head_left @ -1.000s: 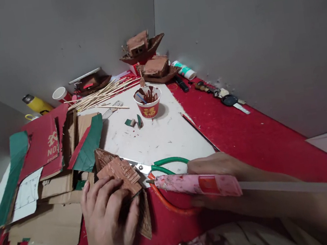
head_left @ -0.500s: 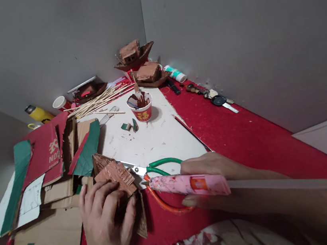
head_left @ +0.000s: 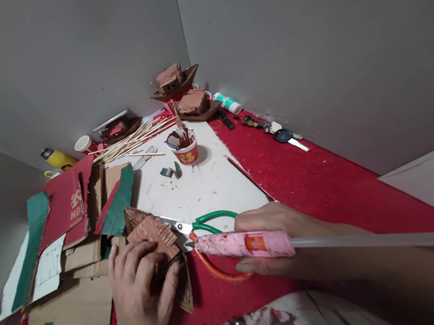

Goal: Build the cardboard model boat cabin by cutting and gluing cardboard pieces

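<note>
A brown model boat (head_left: 155,233) with a ridged roof lies at the front of the table. My left hand (head_left: 142,279) is curled over it, fingers on the roof and thumb along its right side. In my right hand (head_left: 267,221) is a pink hot glue gun (head_left: 232,246), with a long translucent glue stick (head_left: 371,241) running out of its back. The gun's nozzle points left, just short of the boat. Under the gun lie scissors (head_left: 187,227) with one green and one orange handle, their blades reaching behind the boat.
Torn cardboard pieces (head_left: 74,290) cover the left side. A paper cup (head_left: 187,153) with brown paint, thin wooden sticks (head_left: 134,139) and a pencil (head_left: 249,177) lie beyond. More model boats (head_left: 193,104) stand at the back, near keys (head_left: 285,135).
The camera view has shifted slightly. Both hands keep their hold on the boat and glue gun, and the nozzle stays about as far from the boat.
</note>
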`<state>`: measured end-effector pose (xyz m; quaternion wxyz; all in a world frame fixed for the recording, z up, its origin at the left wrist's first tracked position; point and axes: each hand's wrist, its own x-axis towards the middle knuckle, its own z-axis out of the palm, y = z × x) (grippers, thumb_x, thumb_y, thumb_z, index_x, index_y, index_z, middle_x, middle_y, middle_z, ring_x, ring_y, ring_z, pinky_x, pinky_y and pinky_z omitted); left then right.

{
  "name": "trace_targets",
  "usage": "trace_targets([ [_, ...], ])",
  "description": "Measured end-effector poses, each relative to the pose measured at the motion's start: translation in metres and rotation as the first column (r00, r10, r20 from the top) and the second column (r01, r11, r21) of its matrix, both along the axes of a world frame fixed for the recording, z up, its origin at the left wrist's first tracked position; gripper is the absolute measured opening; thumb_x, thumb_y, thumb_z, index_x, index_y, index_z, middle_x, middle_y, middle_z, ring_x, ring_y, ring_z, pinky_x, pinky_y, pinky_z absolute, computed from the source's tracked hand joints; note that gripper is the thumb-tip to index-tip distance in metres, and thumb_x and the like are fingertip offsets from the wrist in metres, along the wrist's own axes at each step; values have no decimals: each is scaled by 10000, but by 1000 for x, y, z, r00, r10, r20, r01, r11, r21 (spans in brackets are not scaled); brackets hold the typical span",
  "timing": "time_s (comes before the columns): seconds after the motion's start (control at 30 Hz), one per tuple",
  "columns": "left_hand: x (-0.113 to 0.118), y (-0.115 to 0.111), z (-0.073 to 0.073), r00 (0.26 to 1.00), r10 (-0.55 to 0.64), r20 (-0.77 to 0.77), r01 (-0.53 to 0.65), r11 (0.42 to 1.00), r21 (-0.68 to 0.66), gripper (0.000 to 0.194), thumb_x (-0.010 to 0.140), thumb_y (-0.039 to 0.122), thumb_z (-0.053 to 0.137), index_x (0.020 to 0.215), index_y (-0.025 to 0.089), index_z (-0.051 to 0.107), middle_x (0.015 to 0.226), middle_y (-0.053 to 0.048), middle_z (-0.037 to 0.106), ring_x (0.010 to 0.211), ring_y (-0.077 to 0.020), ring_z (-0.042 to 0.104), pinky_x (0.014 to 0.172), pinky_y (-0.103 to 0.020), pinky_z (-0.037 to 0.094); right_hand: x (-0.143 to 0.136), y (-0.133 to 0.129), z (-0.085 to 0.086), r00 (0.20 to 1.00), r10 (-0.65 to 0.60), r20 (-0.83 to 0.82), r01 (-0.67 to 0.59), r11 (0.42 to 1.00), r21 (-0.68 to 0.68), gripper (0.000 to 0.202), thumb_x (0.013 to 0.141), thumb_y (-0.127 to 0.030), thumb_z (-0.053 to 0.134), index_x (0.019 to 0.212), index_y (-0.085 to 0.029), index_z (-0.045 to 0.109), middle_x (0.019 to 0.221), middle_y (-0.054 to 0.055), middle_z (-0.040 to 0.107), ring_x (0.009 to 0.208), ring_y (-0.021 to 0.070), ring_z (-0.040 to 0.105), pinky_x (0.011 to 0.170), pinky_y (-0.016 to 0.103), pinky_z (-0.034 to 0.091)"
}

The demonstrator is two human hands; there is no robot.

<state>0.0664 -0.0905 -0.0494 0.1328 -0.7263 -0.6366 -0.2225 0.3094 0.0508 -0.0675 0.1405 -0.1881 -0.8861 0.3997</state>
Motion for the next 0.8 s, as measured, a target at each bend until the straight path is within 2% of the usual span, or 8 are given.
trace_targets([
  [0.17, -4, -15, 0, 999, -34, 14, 34, 999, 19, 247, 809, 130, 674, 1035, 204, 607, 1037, -112, 680, 1028, -286, 591, 1047, -597, 313, 2, 1, -5, 1000, 26, -13, -26, 1000, -6, 414, 930, -559, 488, 737, -192, 494, 700, -9, 536, 620, 128, 451, 564, 253, 279],
  [0.3, -10, -20, -4, 1000, 6, 21, -8, 997, 80, 291, 790, 87, 685, 1040, 212, 605, 1053, -113, 673, 1045, -285, 590, 1062, -612, 315, 1, 1, -3, 997, 39, -67, -41, 999, -28, 411, 925, -523, 520, 693, -193, 444, 650, -39, 482, 560, 101, 408, 526, 240, 250],
  [0.53, -14, -19, -9, 997, 23, 77, -30, 995, 92, 298, 792, 59, 671, 1025, 232, 607, 1078, -92, 670, 1077, -275, 591, 1077, -610, 323, -1, -1, -1, 999, -39, -20, 37, 995, -97, 421, 899, -535, 543, 667, -196, 451, 648, -22, 497, 546, 115, 440, 520, 246, 293],
  [0.63, -18, -26, -10, 984, 14, 177, -40, 989, 145, 340, 778, 62, 673, 1064, 235, 612, 1096, -82, 662, 1085, -266, 599, 1076, -581, 360, 4, -1, 5, 996, -79, -44, 79, 997, 7, 426, 911, -540, 523, 660, -197, 482, 626, -18, 507, 526, 119, 446, 516, 249, 306],
  [0.7, -21, -32, -12, 957, 24, 289, -92, 970, 227, 356, 778, 70, 667, 1091, 233, 619, 1112, -72, 658, 1080, -253, 611, 1081, -540, 378, 12, 0, 8, 992, -121, -45, 124, 989, 85, 403, 925, -542, 496, 735, -199, 587, 653, -3, 550, 551, 136, 498, 531, 249, 345],
  [0.8, -20, -39, -18, 832, 76, 549, -306, 889, 340, 270, 798, 99, 657, 1039, 221, 644, 1105, -68, 657, 1041, -229, 632, 1000, -406, 465, 26, 6, 11, 964, -258, -60, 265, 949, 169, 357, 959, -499, 440, 1015, -250, 689, 763, 16, 635, 654, 169, 597, 585, 246, 423],
])
